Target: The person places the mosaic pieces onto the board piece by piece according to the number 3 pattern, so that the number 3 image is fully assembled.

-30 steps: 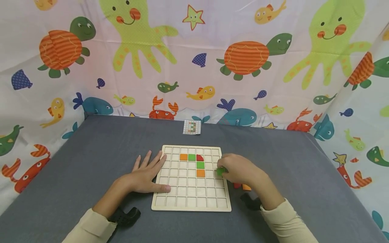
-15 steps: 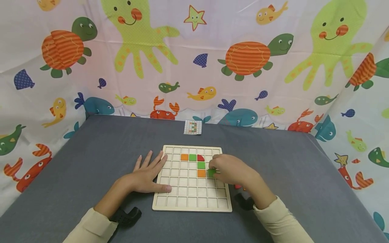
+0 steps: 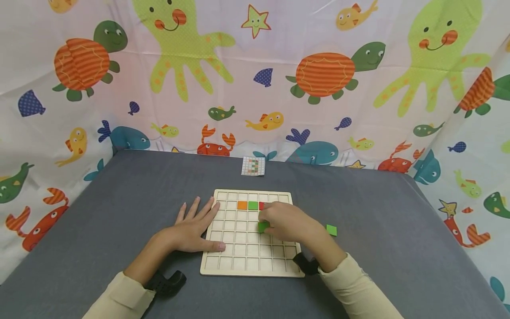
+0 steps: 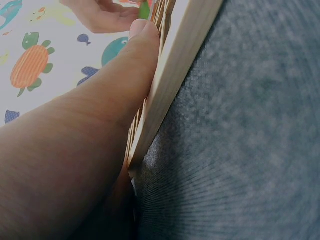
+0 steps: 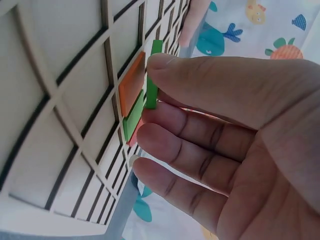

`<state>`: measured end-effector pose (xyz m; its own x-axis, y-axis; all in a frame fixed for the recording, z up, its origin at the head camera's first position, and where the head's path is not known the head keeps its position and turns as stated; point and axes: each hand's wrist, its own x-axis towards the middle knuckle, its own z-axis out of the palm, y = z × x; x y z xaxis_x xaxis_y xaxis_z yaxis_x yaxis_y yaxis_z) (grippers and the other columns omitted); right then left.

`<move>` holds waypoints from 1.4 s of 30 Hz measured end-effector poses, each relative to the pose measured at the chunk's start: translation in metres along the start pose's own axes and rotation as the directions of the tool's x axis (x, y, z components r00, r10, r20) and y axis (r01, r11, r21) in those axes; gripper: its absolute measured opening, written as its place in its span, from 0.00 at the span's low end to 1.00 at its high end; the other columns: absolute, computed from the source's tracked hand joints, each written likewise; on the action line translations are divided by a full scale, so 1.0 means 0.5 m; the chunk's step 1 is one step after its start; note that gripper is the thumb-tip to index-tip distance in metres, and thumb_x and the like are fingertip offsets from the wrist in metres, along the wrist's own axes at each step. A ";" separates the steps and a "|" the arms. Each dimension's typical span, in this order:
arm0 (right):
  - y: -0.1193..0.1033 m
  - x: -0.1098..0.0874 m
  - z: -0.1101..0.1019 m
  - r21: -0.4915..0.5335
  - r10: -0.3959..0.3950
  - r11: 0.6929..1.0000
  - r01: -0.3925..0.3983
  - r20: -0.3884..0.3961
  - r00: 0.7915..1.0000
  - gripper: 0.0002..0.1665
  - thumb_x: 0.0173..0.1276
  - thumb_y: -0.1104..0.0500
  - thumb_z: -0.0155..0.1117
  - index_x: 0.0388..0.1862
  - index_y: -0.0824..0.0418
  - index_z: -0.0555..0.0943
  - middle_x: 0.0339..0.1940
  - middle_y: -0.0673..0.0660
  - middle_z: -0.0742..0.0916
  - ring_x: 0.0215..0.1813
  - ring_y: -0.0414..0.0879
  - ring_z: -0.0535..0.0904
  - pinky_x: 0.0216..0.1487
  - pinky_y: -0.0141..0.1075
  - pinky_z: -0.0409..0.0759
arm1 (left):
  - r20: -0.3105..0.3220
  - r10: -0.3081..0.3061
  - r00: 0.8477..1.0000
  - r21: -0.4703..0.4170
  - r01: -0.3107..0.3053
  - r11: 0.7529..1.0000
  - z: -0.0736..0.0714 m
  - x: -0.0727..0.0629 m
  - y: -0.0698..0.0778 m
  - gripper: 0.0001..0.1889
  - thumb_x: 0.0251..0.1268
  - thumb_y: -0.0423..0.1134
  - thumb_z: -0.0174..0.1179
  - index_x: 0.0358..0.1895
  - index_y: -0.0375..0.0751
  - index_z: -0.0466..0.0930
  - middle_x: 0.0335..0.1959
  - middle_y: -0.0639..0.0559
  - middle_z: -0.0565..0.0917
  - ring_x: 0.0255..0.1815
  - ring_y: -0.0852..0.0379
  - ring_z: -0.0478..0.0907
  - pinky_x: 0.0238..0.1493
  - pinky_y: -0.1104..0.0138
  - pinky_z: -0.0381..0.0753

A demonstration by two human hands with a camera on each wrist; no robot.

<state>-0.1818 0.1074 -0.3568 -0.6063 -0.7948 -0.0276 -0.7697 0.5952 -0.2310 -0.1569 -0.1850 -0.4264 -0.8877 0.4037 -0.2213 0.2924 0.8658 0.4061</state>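
Note:
A wooden grid board [image 3: 235,261] lies on the grey table. My left hand [image 3: 189,232] rests on its left edge, fingers spread and thumb reaching onto the squares. My right hand [image 3: 288,223] is over the right half of the board, pinching a green square tile [image 5: 154,75] between thumb and fingers. The held tile is tilted and apart from the grid in the right wrist view. An orange tile [image 3: 242,205], a green tile [image 3: 253,205] and a partly covered red tile [image 3: 261,206] sit in one row. Another orange tile [image 5: 132,85] lies close to the held tile.
Behind the board lies a small card [image 3: 253,166] printed with a coloured grid pattern. A loose green tile [image 3: 331,230] lies on the table to the right. A patterned sea-animal curtain [image 3: 179,133] surrounds the table [image 3: 131,195] at the back and sides.
My right hand has moved left across the board with the green tile, now covering the column of placed tiles. A loose green tile at the right has come into sight. My left hand stays put.

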 end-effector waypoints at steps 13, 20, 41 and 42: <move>-0.012 0.020 0.006 -0.025 -0.034 0.999 0.034 -0.012 0.999 0.16 0.58 0.70 0.72 0.21 0.55 0.76 0.22 0.47 0.70 0.27 0.40 0.63 0.28 0.32 0.62 | -0.001 0.001 1.000 0.004 -0.001 1.000 -0.001 0.003 -0.001 0.66 0.46 0.86 0.52 0.83 0.54 0.35 0.82 0.54 0.32 0.79 0.41 0.19 0.68 0.39 0.17; -0.017 0.028 0.009 -0.005 -0.013 1.000 0.013 -0.024 1.000 0.12 0.59 0.70 0.71 0.25 0.56 0.79 0.25 0.49 0.77 0.27 0.40 0.66 0.28 0.32 0.65 | -0.004 0.004 1.000 0.007 -0.004 1.000 -0.001 0.001 0.000 0.67 0.45 0.87 0.51 0.83 0.53 0.36 0.82 0.53 0.32 0.79 0.41 0.19 0.69 0.40 0.17; -0.016 0.037 0.024 -0.008 -0.040 0.999 0.040 -0.090 0.995 0.17 0.53 0.73 0.70 0.19 0.57 0.74 0.22 0.45 0.68 0.27 0.38 0.63 0.26 0.31 0.60 | -0.007 -0.003 1.000 0.011 0.003 1.000 0.006 0.004 -0.008 0.67 0.43 0.89 0.49 0.82 0.57 0.34 0.81 0.57 0.31 0.79 0.44 0.18 0.69 0.41 0.17; -0.016 0.037 0.025 -0.009 -0.040 0.999 0.039 -0.089 0.995 0.16 0.53 0.73 0.70 0.20 0.57 0.75 0.23 0.45 0.69 0.27 0.39 0.64 0.26 0.31 0.62 | -0.005 -0.005 1.000 0.011 0.005 1.000 0.006 0.004 -0.008 0.67 0.43 0.88 0.49 0.82 0.57 0.33 0.81 0.57 0.30 0.78 0.44 0.18 0.69 0.41 0.17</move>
<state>-0.1845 0.0864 -0.3674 -0.5904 -0.8042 0.0682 -0.7947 0.5646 -0.2229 -0.1589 -0.1866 -0.4310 -0.8909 0.3979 -0.2190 0.2917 0.8709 0.3955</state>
